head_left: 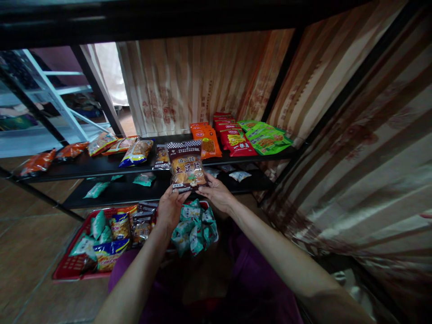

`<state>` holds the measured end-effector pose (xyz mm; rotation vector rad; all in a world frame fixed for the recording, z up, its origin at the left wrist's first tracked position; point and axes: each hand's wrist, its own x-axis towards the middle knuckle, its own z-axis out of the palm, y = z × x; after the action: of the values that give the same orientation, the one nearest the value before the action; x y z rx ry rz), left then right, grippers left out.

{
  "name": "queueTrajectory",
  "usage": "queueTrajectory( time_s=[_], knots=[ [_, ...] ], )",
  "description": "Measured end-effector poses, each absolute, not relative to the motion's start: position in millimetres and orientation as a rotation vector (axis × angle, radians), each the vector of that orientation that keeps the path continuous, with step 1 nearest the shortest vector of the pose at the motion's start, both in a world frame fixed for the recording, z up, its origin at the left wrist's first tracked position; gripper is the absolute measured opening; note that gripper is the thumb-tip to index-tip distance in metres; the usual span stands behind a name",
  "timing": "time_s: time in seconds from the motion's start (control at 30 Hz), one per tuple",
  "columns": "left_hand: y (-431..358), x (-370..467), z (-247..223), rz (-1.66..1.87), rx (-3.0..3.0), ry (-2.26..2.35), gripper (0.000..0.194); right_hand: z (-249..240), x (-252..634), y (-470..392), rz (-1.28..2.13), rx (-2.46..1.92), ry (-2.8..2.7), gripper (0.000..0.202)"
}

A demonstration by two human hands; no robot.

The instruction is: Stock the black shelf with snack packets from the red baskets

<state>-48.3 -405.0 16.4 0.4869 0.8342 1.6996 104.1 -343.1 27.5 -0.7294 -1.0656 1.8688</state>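
Note:
Between both hands I hold a brown bag of potato chips [186,167] by its lower corners, front facing me, at the edge of the black shelf [91,167]. My left hand [170,208] is closed on the bag's lower left corner. My right hand [216,193] pinches the lower right corner. Just behind on the shelf, a similar brown bag [162,156] shows partly. Orange packets [206,143] lie to the right behind the held bag, beside red packets [236,139] and green packets [268,138].
Below left, a red basket [64,265] holds teal, blue-yellow and brown snack bags. Teal packets [194,229] fill another container under my hands. Small packets lie on the lower shelf [118,191]. A striped curtain [354,148] hangs behind and right; a black post [281,74] stands there.

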Motion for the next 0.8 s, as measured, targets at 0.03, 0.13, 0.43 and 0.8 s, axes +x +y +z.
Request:
queueTrajectory(
  time_s=[0.03,0.13,0.43,0.8],
  knots=[
    [-405.6,-47.9,16.2,1.705,0.495,0.832,0.021,29.0,104.9,-342.7,1.875,-0.735,-1.072,0.063],
    [-406.7,-48.0,16.4,1.719,0.518,0.817,0.028,33.3,107.0,-339.5,1.883,-0.77,-1.103,0.056],
    [-408.4,-52.7,10.3,1.705,0.473,0.847,0.036,45.6,103.6,-310.2,1.765,-0.793,-1.016,0.036],
    [-409.4,-65.3,-12.0,1.686,0.422,0.954,0.049,60.1,87.0,-267.8,1.637,-0.915,-0.95,0.035]
  ],
)
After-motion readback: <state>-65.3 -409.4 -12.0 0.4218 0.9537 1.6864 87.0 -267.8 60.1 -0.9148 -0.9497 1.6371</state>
